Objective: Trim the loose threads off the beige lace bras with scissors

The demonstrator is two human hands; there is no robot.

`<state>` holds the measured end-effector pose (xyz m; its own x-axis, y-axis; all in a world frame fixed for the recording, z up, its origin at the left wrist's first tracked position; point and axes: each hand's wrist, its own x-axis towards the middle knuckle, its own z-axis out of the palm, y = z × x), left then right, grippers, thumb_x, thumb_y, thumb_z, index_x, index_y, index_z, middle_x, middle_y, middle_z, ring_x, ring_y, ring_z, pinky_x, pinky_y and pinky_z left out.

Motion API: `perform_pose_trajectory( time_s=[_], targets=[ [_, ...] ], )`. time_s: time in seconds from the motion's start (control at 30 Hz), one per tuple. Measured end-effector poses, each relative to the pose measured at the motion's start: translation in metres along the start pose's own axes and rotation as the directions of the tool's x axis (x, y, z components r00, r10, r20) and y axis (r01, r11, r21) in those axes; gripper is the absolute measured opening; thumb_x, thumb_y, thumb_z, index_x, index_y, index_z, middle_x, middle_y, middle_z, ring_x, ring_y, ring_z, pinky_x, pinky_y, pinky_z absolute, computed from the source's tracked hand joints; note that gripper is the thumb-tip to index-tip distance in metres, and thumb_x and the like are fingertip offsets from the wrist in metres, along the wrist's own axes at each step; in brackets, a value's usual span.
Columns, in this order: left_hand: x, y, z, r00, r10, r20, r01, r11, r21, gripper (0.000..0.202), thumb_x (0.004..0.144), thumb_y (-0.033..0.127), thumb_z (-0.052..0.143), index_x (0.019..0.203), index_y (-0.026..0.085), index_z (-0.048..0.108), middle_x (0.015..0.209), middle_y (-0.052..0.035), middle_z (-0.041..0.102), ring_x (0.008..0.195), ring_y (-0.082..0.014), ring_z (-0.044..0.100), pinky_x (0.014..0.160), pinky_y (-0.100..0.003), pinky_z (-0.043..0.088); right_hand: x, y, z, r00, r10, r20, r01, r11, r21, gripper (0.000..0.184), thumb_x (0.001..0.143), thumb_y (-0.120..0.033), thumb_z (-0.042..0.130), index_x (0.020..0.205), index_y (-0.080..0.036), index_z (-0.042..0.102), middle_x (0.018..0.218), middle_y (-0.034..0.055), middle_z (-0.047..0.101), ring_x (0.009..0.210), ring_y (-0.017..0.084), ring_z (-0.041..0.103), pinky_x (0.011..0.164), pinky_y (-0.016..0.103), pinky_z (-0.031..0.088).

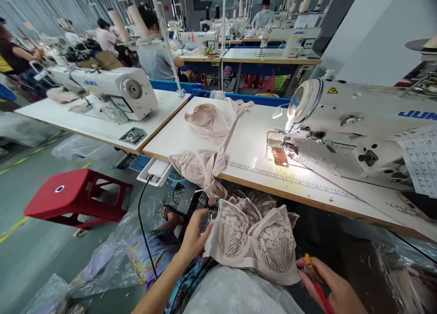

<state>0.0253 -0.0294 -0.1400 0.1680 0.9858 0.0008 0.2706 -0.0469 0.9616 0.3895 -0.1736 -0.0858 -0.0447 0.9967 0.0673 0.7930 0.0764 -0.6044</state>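
A sewing room's green floor [20,200] spreads out on my feed, rows of stations behind; at far left a red plastic stool [64,195] stands on it, and below that clear plastic sheeting [119,236] lies with lilac cloth [99,261] in or under it; a JUKI sewing machine [138,98] sits on the left table [112,132], with a small parts tray [133,135] let into the top; further right, a white open drawer [141,176] under the next worktable [249,143] holds a white box [160,169].

Two pale lace bras [186,164] lie across that worktable's edge and top, straps trailing; the left hand [194,234] has thumb and forefinger parted at the edge of a beige lace bra [254,245] lying cups-up over the lap; I cannot tell whether it grips; the right hand [336,284] closes around an orange-and-red-handled tool [320,291], fingertips just beside the bra's right end; above, a lit JUKI machine [355,107]; at far right, crumpled clear plastic [384,264] lies near beige fabric [409,289].
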Motion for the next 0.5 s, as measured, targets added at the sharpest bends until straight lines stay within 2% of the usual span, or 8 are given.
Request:
perform_pose_trajectory(
  time_s=[0.03, 0.1, 0.17, 0.23, 0.33, 0.4, 0.5],
  targets=[
    [0.015, -0.001, 0.004, 0.983, -0.092, -0.158, 0.08, 0.994, -0.08, 0.042, 0.084, 0.045, 0.061, 0.116, 0.019, 0.058, 0.123, -0.0143, 0.058, 0.12, -0.0291, 0.053, 0.101, -0.045, 0.044, 0.016, -0.008, -0.002, 0.999, 0.024, -0.025, -0.023, 0.998, 0.052, 0.028, 0.085, -0.044, 0.055, 0.113, -0.041, 0.055, 0.091, 0.011, 0.073, 0.074, 0.031, 0.073, 0.056, 0.04, 0.057],
    [0.048, -0.002, 0.015, 0.933, -0.178, -0.313, 0.133, 0.978, -0.158, 0.047, 0.083, 0.055, 0.059, 0.11, 0.017, 0.056, 0.119, -0.0159, 0.057, 0.119, -0.0305, 0.053, 0.1, -0.046, 0.043, 0.057, -0.027, -0.005, 0.998, 0.039, -0.048, -0.036, 0.997, 0.064, 0.024, 0.091, -0.042, 0.048, 0.11, -0.032, 0.057, 0.092, 0.0111, 0.071, 0.081, 0.03, 0.071, 0.065, 0.039, 0.058],
    [0.074, 0.001, 0.026, 0.92, -0.188, -0.344, 0.118, 0.97, -0.213, 0.054, 0.079, 0.063, 0.06, 0.104, 0.016, 0.057, 0.111, -0.0152, 0.06, 0.113, -0.0299, 0.055, 0.097, -0.044, 0.043, 0.107, -0.049, -0.005, 0.998, -0.032, -0.045, 0.035, 0.998, 0.053, 0.026, 0.093, -0.037, 0.044, 0.111, -0.027, 0.058, 0.089, 0.0099, 0.07, 0.083, 0.029, 0.069, 0.069, 0.039, 0.058],
    [0.087, 0.008, 0.034, 0.924, -0.17, -0.343, 0.077, 0.96, -0.268, 0.059, 0.076, 0.071, 0.059, 0.097, 0.016, 0.06, 0.099, -0.0126, 0.063, 0.1, -0.0272, 0.06, 0.089, -0.039, 0.047, 0.161, -0.068, -0.004, 0.989, -0.144, -0.038, 0.146, 0.988, 0.055, 0.026, 0.093, -0.03, 0.041, 0.113, -0.025, 0.057, 0.085, 0.0084, 0.069, 0.08, 0.028, 0.068, 0.069, 0.038, 0.057],
    [0.081, 0.024, 0.033, 0.917, -0.135, -0.375, 0.018, 0.953, -0.301, 0.064, 0.075, 0.08, 0.053, 0.087, 0.017, 0.061, 0.083, -0.0083, 0.063, 0.082, -0.0237, 0.059, 0.076, -0.034, 0.048, 0.245, -0.092, 0.002, 0.956, -0.293, -0.018, 0.293, 0.956, 0.03, 0.03, 0.089, -0.019, 0.041, 0.116, -0.021, 0.053, 0.101, 0.0117, 0.068, 0.091, 0.026, 0.067, 0.077, 0.038, 0.055],
    [0.068, 0.036, 0.024, 0.902, -0.119, -0.416, -0.01, 0.955, -0.295, 0.063, 0.076, 0.081, 0.051, 0.077, 0.018, 0.058, 0.075, -0.005, 0.058, 0.074, -0.0209, 0.054, 0.07, -0.031, 0.046, 0.297, -0.106, 0.006, 0.934, -0.358, 0.002, 0.358, 0.934, 0.011, 0.034, 0.084, -0.013, 0.041, 0.117, -0.019, 0.05, 0.112, 0.0139, 0.066, 0.099, 0.024, 0.065, 0.084, 0.037, 0.052],
    [0.052, 0.059, -0.002, 0.889, -0.08, -0.451, -0.038, 0.968, -0.247, 0.061, 0.079, 0.078, 0.051, 0.066, 0.019, 0.049, 0.065, -0.0006, 0.046, 0.064, -0.0164, 0.045, 0.062, -0.027, 0.04, 0.358, -0.127, 0.011, 0.889, -0.447, 0.106, 0.449, 0.893, -0.005, 0.033, 0.078, -0.009, 0.046, 0.108, -0.019, 0.055, 0.102, 0.009, 0.069, 0.091, 0.02, 0.065, 0.081, 0.031, 0.049]
  ],
)
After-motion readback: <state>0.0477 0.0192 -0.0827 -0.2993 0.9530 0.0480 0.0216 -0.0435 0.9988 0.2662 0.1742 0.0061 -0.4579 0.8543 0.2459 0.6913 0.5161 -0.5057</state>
